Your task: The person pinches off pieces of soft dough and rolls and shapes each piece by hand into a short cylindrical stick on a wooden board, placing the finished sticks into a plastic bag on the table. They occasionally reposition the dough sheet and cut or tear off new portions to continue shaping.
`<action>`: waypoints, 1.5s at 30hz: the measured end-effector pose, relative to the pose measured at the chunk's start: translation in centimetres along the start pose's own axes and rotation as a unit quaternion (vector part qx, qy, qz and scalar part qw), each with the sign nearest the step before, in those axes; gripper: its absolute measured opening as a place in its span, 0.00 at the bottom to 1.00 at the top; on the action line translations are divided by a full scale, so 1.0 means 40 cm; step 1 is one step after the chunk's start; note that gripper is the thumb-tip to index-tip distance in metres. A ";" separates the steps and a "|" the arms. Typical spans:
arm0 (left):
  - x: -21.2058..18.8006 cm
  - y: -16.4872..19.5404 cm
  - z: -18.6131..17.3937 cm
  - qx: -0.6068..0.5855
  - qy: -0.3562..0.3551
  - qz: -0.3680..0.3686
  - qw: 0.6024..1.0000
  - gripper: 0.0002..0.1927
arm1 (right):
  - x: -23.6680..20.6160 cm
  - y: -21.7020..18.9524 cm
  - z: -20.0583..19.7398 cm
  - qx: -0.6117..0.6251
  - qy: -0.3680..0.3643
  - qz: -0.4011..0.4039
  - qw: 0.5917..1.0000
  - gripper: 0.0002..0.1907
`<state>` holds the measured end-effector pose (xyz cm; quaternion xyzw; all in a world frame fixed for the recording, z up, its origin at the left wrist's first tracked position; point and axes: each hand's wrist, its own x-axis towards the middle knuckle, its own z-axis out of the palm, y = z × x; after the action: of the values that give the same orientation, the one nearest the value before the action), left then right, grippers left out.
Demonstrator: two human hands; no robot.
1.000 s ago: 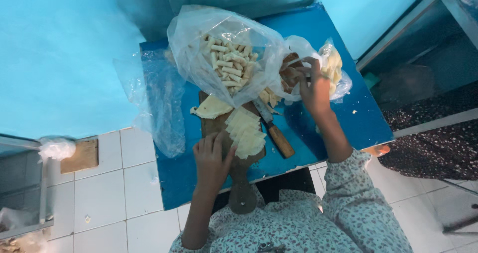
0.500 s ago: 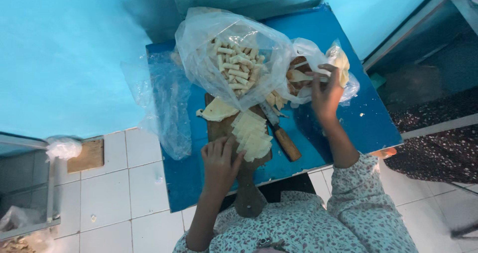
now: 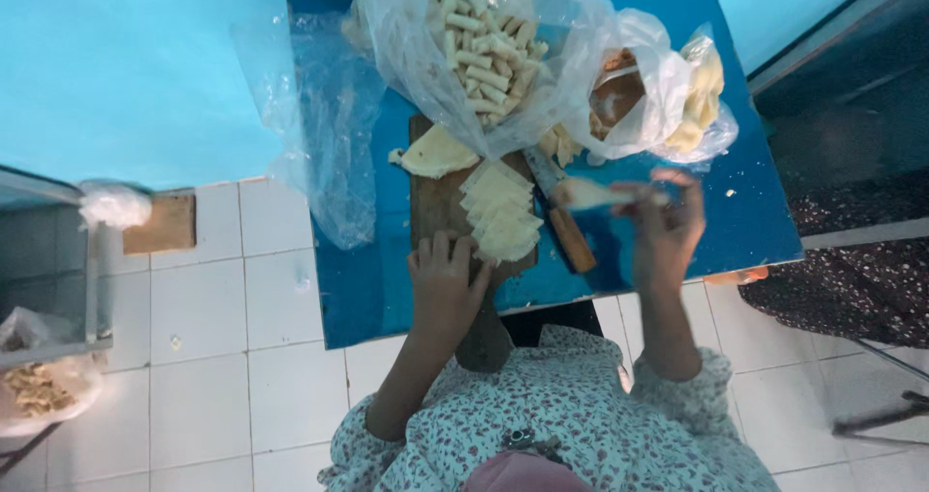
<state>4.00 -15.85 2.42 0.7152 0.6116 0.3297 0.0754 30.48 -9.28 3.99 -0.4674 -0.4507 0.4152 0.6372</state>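
My left hand rests flat on the near end of a wooden cutting board, just beside a stack of pale square dough sheets. My right hand is raised over the blue table and holds a pale filled strip between its fingers. A knife with a wooden handle lies on the board's right side. A clear bag of rolled pastry sticks stands behind the board. A second clear bag holds a brown bowl and pale pieces.
An empty clear plastic bag hangs over the table's left edge. White tiled floor lies below, with a small wooden block and a bag of pastries at the far left. A patterned cloth is at the right.
My right hand has drawn back from the second bag toward me, now holding a pale strip. My left hand stays on the board's near end.
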 end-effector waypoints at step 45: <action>0.010 0.068 -0.013 0.022 -0.026 -0.091 0.995 0.09 | 0.085 0.005 -0.019 -0.213 0.054 -0.266 0.939 0.20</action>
<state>5.96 -16.28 4.39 0.6663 0.6792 0.2894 0.1047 32.05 -6.17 4.32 -0.4769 -0.6011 0.0986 0.6336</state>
